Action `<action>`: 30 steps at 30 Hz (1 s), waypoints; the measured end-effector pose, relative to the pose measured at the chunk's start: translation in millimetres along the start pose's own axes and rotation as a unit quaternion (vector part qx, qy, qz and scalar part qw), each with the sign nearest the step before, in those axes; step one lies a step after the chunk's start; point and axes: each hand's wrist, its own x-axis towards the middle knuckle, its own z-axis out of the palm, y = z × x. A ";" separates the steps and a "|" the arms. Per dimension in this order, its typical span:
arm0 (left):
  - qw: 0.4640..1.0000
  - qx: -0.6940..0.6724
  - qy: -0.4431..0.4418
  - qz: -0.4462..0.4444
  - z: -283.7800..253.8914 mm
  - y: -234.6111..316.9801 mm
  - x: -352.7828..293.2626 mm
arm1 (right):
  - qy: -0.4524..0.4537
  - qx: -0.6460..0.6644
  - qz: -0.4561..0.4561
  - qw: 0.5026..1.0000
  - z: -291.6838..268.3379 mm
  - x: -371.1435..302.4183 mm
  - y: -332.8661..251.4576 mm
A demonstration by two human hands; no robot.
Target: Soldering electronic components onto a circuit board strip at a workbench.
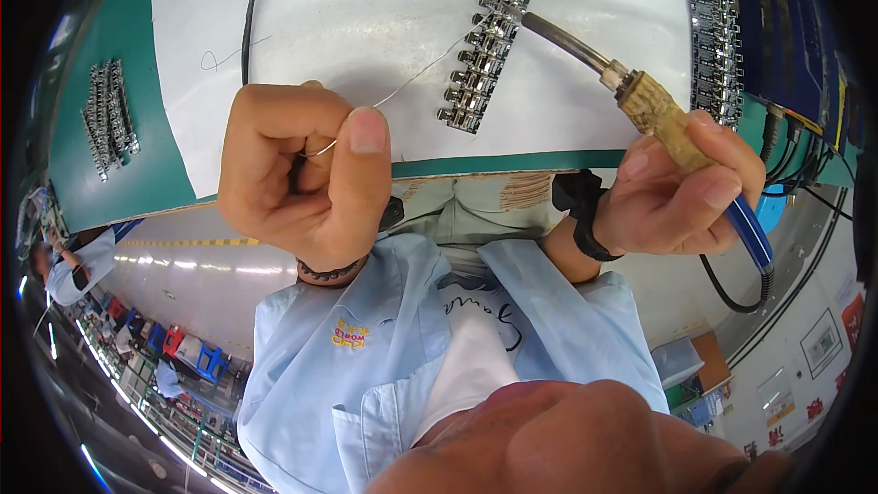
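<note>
My left hand is closed, pinching a thin solder wire between thumb and curled fingers. The wire runs up and right to a strip of small circuit boards lying on the white sheet. In my right hand is a soldering iron with a yellowish-brown collar and blue handle, gripped between thumb and fingers. Its dark tip meets the right edge of the strip, in its upper part, close to the wire's end. Silvery metal parts line the strip's left side.
A white sheet covers much of the green table. Stacked board strips lie at the left, and more boards at the right beside a dark blue box. A black cable crosses the sheet. Another person is far left.
</note>
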 end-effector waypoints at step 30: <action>1.000 -0.017 0.022 -0.005 2.9 -1.1 0.6 | 0.024 -0.070 -0.056 0.996 1.1 -0.3 5.7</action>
